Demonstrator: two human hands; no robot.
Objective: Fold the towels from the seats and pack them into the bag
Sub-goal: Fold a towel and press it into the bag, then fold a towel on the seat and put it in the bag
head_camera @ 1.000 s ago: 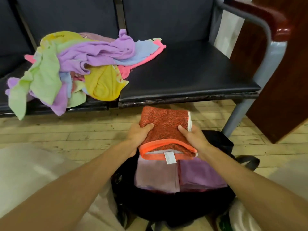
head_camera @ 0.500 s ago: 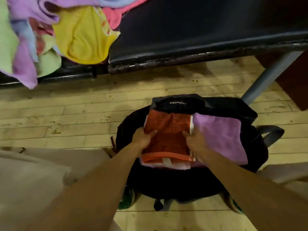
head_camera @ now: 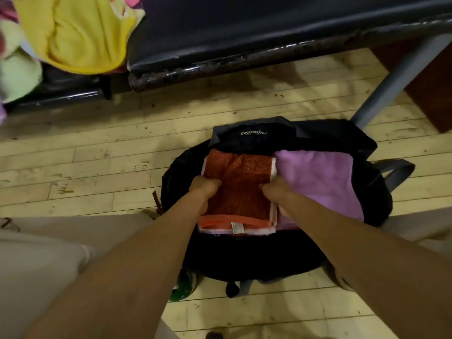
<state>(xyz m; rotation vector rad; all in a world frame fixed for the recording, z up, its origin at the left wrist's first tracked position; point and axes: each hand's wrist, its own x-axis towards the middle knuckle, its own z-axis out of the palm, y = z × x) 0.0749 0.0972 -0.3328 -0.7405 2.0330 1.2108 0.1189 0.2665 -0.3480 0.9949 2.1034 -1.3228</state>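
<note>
Both hands are pinching the folded red towel (head_camera: 241,184), one at each side. My left hand (head_camera: 204,188) is gripping its left edge with the fingers curled under and the thumb on top, and my right hand (head_camera: 277,190) is doing the same along the right edge, squeezed in against the purple towel (head_camera: 320,177) lying just beside it. I am lowering the red towel into the open mouth of the black bag (head_camera: 305,135), which is sitting on the wooden floor (head_camera: 97,155) between my knees. The orange trim and the white label are facing me at the near end, and paler folded layers are showing underneath it.

I am judging this towel to be light and soft, with nothing stiff in it, so it will sag and spring open if I let go of one side alone. Holding it by both long edges, with fingers beneath, is what is keeping the fold square. The cloth looks rough enough not to slip.

Up on the dark seat (head_camera: 244,28), a yellow towel (head_camera: 73,33) and a pale green towel (head_camera: 17,72) are waiting unfolded.
</note>
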